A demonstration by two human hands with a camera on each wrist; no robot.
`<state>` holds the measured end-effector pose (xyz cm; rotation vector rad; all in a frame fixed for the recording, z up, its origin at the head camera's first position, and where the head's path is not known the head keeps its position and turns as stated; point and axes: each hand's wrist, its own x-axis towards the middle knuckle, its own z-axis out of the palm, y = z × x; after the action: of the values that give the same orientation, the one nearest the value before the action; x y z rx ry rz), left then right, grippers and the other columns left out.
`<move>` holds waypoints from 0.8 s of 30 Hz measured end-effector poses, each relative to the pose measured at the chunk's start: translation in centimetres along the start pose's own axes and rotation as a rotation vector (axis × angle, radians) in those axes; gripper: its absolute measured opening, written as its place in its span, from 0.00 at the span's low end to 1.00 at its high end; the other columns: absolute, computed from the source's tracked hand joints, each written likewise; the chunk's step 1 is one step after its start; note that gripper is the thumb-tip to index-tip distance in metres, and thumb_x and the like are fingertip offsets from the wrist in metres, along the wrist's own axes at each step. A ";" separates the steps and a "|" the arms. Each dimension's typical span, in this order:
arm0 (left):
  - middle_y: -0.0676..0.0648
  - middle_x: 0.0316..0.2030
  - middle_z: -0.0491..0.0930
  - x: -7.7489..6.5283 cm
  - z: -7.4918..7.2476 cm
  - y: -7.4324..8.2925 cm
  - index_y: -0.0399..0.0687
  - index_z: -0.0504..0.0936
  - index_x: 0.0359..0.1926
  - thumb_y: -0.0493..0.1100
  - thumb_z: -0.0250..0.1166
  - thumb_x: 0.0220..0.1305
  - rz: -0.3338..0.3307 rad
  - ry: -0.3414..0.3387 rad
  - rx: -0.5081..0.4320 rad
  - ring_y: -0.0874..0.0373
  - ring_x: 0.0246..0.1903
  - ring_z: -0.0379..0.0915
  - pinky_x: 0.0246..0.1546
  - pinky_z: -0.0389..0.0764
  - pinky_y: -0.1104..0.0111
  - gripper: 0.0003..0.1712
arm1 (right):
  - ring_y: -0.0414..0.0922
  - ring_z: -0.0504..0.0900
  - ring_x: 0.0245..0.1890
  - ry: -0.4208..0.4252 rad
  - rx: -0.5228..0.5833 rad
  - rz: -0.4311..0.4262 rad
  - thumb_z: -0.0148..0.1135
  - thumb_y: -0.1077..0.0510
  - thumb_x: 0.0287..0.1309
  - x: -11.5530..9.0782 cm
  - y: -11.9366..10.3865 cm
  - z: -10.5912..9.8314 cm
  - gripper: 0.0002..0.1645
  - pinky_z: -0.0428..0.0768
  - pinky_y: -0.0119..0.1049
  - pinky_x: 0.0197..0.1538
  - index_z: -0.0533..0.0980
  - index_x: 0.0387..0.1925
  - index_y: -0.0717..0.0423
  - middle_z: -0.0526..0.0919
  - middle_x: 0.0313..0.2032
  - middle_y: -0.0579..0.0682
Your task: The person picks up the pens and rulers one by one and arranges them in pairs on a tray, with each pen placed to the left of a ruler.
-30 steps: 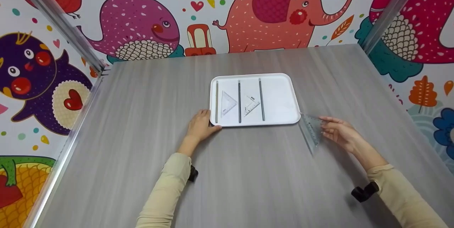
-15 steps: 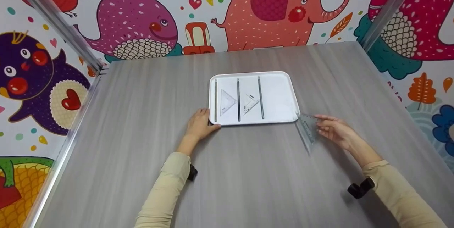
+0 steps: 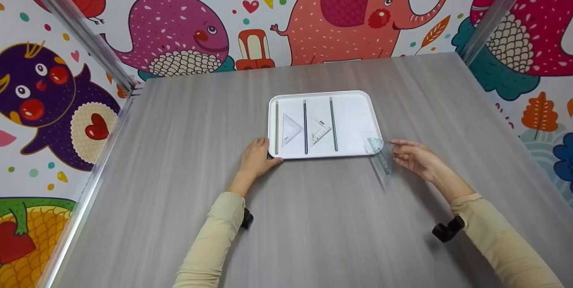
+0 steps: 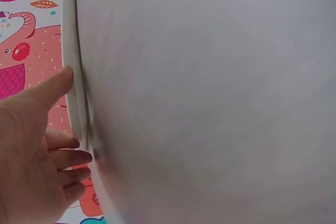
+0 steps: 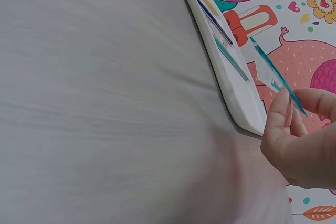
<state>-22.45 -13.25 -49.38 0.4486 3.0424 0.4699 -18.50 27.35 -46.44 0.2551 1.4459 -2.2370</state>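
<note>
A white tray (image 3: 356,118) lies on the table, its near left corner held between the thumb and fingers of my left hand (image 3: 256,159). In the left wrist view, that thumb rests on the tray's rim (image 4: 72,51). My right hand (image 3: 418,161) pinches a clear set square (image 3: 380,157) by one edge. Tilted, the set square overlaps the tray's near right corner; the right wrist view shows its teal edge (image 5: 281,80). On the tray lie a gold pencil (image 3: 276,126), a dark pencil (image 3: 305,126) and a green pencil (image 3: 334,124), with two clear set squares (image 3: 292,130) between them.
The grey wood-grain table (image 3: 286,225) reaches to walls printed with cartoon animals. Metal posts (image 3: 74,26) stand at the back corners. Each wrist wears a small black device (image 3: 448,229) at the beige cuff.
My right hand has moved left with the set square, bringing it from beside the tray to over its near right corner. The left hand keeps its hold; the head view shifts slightly.
</note>
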 end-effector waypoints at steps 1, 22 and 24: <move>0.33 0.56 0.68 0.0 0.0 0.0 0.28 0.66 0.58 0.59 0.63 0.54 0.000 0.002 0.000 0.43 0.59 0.60 0.62 0.59 0.59 0.43 | 0.38 0.79 0.26 0.005 -0.002 0.002 0.43 0.71 0.62 0.2 -0.1 0.1 0.20 0.79 0.28 0.35 0.80 0.33 0.54 0.80 0.25 0.47; 0.34 0.55 0.69 -0.1 -0.2 0.3 0.29 0.67 0.57 0.59 0.62 0.54 0.008 -0.001 0.030 0.43 0.58 0.62 0.60 0.62 0.58 0.41 | 0.38 0.77 0.24 0.080 -0.040 -0.024 0.47 0.71 0.58 2.7 -0.9 2.6 0.18 0.78 0.27 0.33 0.80 0.30 0.52 0.79 0.23 0.47; 0.34 0.55 0.69 0.0 -0.2 0.3 0.30 0.67 0.57 0.59 0.62 0.54 0.008 -0.006 0.032 0.43 0.58 0.62 0.60 0.62 0.58 0.41 | 0.38 0.77 0.24 0.083 -0.046 -0.028 0.47 0.72 0.58 2.8 -1.0 2.7 0.17 0.78 0.28 0.33 0.80 0.30 0.52 0.79 0.23 0.47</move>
<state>-22.32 -13.01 -49.10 0.4633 3.0475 0.4204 -21.18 24.51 -45.55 0.3181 1.5517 -2.2364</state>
